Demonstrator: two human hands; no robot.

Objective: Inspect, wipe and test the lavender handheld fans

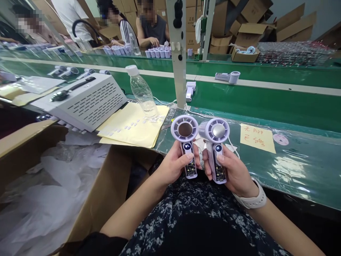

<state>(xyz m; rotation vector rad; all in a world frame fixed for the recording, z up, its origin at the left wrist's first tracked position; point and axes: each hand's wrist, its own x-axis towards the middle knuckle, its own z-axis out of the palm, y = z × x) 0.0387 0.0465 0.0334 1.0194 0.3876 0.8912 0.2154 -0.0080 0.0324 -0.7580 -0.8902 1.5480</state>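
Two purple handheld fans are held upright side by side above my lap, at the table's front edge. My left hand (174, 163) is closed round the left fan (191, 167), thumb on its front; its round display is lit and reads about 87, and the centre of its head looks dark. Wrapped round the right fan (220, 174) is my right hand (236, 170), its thumb near the lit display, which reads about 20. That fan's head has a silvery centre. Circuit boards show through both handles. The two fan heads are nearly touching.
A water bottle (144, 94) stands on yellow paper (125, 133), beside a grey vented metal box (87, 101). An upright post (178, 64) rises ahead. More fans lie on the conveyor (266, 87). An open carton (106, 181) with plastic bags is at lower left. People work across the line.
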